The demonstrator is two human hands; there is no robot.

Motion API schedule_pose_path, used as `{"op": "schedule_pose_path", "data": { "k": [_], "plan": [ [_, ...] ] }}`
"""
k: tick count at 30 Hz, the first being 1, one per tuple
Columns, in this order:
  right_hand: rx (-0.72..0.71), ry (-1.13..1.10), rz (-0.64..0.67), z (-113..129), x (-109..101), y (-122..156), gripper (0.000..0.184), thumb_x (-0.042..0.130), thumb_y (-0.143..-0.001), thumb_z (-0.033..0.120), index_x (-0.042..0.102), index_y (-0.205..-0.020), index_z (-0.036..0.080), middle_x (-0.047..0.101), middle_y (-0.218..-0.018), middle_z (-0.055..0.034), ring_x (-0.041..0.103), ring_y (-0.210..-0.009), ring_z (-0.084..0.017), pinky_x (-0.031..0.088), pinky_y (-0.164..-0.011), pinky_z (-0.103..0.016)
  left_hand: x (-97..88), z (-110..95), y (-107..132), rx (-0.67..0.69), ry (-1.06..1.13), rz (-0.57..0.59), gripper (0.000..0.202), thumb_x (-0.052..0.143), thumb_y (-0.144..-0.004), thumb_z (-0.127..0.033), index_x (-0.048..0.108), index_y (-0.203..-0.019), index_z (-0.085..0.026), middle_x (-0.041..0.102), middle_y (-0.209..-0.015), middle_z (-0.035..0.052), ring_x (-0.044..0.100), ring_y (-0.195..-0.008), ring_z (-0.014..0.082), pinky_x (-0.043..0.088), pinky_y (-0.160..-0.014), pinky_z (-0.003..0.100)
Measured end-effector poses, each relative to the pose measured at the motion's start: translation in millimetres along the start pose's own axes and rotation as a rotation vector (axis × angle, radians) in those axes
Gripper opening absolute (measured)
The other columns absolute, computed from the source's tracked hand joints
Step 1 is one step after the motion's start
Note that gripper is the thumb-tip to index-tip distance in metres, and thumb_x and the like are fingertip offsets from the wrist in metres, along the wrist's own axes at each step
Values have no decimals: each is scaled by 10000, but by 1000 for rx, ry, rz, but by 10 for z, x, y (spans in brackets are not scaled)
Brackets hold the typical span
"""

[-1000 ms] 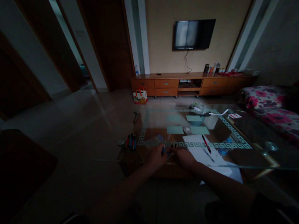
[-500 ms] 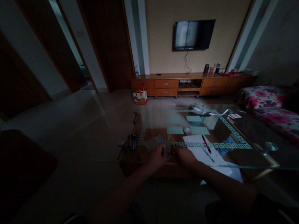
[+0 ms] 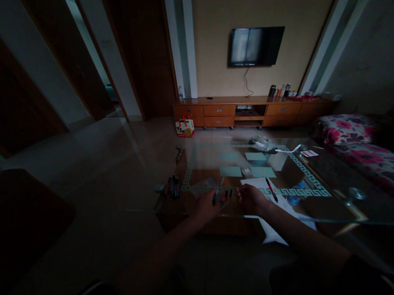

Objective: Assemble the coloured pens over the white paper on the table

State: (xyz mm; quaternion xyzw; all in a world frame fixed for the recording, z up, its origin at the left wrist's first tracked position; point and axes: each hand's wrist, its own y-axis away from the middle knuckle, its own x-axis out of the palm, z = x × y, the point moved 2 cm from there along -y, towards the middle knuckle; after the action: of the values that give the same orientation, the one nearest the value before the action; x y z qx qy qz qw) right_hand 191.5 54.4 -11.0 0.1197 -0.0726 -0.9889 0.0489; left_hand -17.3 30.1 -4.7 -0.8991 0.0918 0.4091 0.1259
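My left hand (image 3: 206,203), at the near edge of the glass coffee table (image 3: 190,207), is closed on a slim dark pen (image 3: 216,195) that stands tilted up from the fingers. Just right of it, small dark pen pieces (image 3: 227,194) lie on the glass; dim light hides their detail. My right hand (image 3: 253,199) rests over the left part of the white paper (image 3: 289,207), fingers loosely curled and nothing visible in them. A red and black pen (image 3: 271,190) lies on the paper beyond that hand.
Several pens (image 3: 172,188) lie bunched at the table's left end. A crumpled plastic bag (image 3: 261,143) and a small white card (image 3: 309,153) sit toward the far side. A floral sofa (image 3: 361,144) flanks the right; a TV cabinet (image 3: 228,106) stands beyond.
My right hand has moved right, away from the left hand, uncovering the small dark pieces. The paper's near edge has shifted under that arm. My left hand stays put with the pen.
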Motion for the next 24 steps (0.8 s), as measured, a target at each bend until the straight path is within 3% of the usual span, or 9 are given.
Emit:
{"op": "schedule_pose_path", "data": {
  "k": [2,4,7,10,12,18,24],
  "plan": [
    [61,-17,17,-39,3,-7,234,331,-891,317,522,-837,193,596,-673,-40,594,-617,-159,491,-558,-251,-4,-2,0,-1,6,2,217,560,-779,-154,635,-983,-169,645,-790,30,576,-688,151,367,-611,227],
    [55,16,-76,-68,-1,-22,262,361,-885,361,551,-879,181,560,-626,-14,544,-554,-152,455,-525,-244,-11,-5,1,11,4,2,198,560,-783,-158,635,-965,-170,644,-789,29,577,-691,150,364,-611,226],
    [-156,299,-195,-56,-2,-23,299,484,-844,403,614,-964,162,577,-641,-6,543,-580,-159,442,-574,-257,-15,0,0,33,0,-1,181,557,-781,-152,633,-944,-170,646,-783,27,581,-695,154,361,-611,232],
    [-351,605,-126,-32,34,8,335,535,-832,374,649,-1070,166,622,-683,-7,571,-628,-163,430,-628,-259,-5,16,-4,49,6,-2,181,552,-780,-142,627,-942,-172,653,-795,29,589,-708,157,371,-624,235],
    [-374,689,-96,-28,54,23,363,533,-844,342,640,-1138,158,658,-730,-22,593,-658,-166,431,-648,-258,2,24,-5,45,11,2,178,552,-786,-146,625,-946,-171,653,-801,33,592,-717,159,379,-632,235],
    [-368,692,-113,9,60,24,262,515,-859,269,689,-1023,164,712,-864,-57,631,-732,-170,447,-699,-257,-13,4,1,28,14,6,194,559,-775,-136,634,-952,-170,655,-792,31,587,-707,155,383,-639,233],
    [-366,464,-371,102,-44,43,400,477,-897,485,674,-959,142,681,-731,-60,597,-635,-185,430,-624,-270,-24,-37,11,91,33,46,175,563,-785,-168,655,-933,-166,668,-808,33,588,-716,156,380,-629,226]
  ]
}}
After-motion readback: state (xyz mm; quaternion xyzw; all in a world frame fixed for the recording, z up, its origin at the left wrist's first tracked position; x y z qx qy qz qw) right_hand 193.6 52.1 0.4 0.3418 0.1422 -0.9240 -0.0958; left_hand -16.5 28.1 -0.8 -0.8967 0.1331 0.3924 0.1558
